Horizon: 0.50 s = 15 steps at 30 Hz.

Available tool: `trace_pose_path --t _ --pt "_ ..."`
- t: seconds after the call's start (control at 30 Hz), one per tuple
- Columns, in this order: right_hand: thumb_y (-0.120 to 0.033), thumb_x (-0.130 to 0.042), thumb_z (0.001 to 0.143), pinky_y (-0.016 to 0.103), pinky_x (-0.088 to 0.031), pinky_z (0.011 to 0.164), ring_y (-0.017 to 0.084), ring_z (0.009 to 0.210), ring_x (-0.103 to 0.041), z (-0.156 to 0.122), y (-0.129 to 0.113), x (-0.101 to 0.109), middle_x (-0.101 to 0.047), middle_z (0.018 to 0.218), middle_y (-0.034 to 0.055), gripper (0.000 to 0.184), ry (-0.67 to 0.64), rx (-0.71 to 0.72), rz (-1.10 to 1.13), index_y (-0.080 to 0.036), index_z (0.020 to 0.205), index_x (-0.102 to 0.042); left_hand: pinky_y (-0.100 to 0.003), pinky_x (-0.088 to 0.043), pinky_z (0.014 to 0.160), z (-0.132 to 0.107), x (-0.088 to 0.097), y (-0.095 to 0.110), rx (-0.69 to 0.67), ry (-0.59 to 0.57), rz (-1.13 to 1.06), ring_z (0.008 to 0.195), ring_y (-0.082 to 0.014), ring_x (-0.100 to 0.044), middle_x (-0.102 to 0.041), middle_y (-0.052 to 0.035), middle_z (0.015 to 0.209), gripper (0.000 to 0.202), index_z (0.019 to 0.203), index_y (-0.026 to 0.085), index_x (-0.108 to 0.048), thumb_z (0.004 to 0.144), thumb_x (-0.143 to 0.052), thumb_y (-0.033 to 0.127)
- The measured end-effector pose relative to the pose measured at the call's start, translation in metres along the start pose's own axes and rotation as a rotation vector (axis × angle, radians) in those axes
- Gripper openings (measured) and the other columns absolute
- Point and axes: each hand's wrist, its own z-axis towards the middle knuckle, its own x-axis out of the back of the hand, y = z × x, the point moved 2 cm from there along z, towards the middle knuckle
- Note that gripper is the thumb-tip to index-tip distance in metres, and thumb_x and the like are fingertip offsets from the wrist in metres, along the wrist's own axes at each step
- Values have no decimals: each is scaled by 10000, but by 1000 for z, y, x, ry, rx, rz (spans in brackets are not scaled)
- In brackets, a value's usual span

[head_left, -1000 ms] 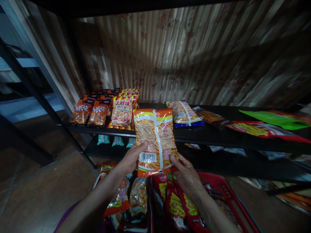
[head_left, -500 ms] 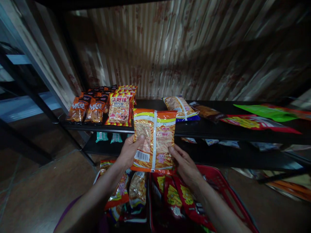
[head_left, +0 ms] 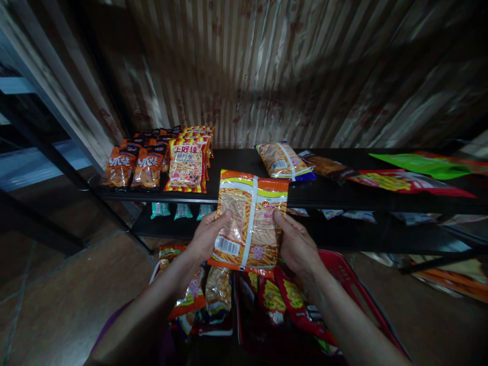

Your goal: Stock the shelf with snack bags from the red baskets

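Between my two hands is an orange and yellow snack bag [head_left: 249,223], its back with the seam strip and barcode facing me. My left hand [head_left: 208,236] grips its left edge, thumb on the front. On the right edge, my right hand [head_left: 295,241] holds it the same way; the fingers behind the bag are hidden. Just beyond it stands the black shelf [head_left: 236,157]. A row of red and yellow snack bags [head_left: 186,165] stands there at left, beside orange and black snack bags [head_left: 148,168]. Another snack bag [head_left: 284,161] lies flat behind the held one.
Below my hands sits a red basket [head_left: 345,277] with red snack bags [head_left: 272,300]; more snack bags [head_left: 218,290] fill a container to its left. A red bag [head_left: 404,181] and a green bag [head_left: 419,165] lie on the shelf's right. Small teal packs [head_left: 183,211] stand on the lower shelf.
The held snack bag has shifted slightly right and tilted a little, with both hands still on it. My right hand's thumb sits higher on its edge. The view has shifted slightly.
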Motion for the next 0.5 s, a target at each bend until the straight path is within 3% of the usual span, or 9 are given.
trace_pose_path --t 0.13,0.3,0.4,0.5 --pt "-373 -823 552 362 -561 793 252 842 -692 3 -1 2 -750 847 33 347 58 4 32 -221 846 -719 -281 -493 663 1 0 -1 44 -65 -20 612 -157 -640 -712 -56 727 351 766 117 -672 605 -778 410" --pt "-348 -826 543 324 -575 765 211 748 -696 10 -4 8 -750 822 7 322 151 14 66 -215 815 -716 -294 -490 689 -2 6 -4 162 -238 47 627 -170 -649 -716 -75 731 340 791 105 -685 610 -780 377" --pt "-328 -801 584 295 -577 753 181 718 -692 14 -7 11 -748 810 -9 267 190 57 65 -211 806 -712 -317 -480 776 -5 12 -8 207 -344 100 732 -197 -665 -725 -92 820 363 845 104 -696 583 -804 329" --pt "-327 -796 588 295 -578 749 179 695 -691 13 -8 9 -747 788 -9 247 196 81 34 -206 784 -709 -327 -465 841 -7 17 -11 205 -376 102 823 -206 -662 -723 -89 899 419 917 123 -695 555 -824 291"
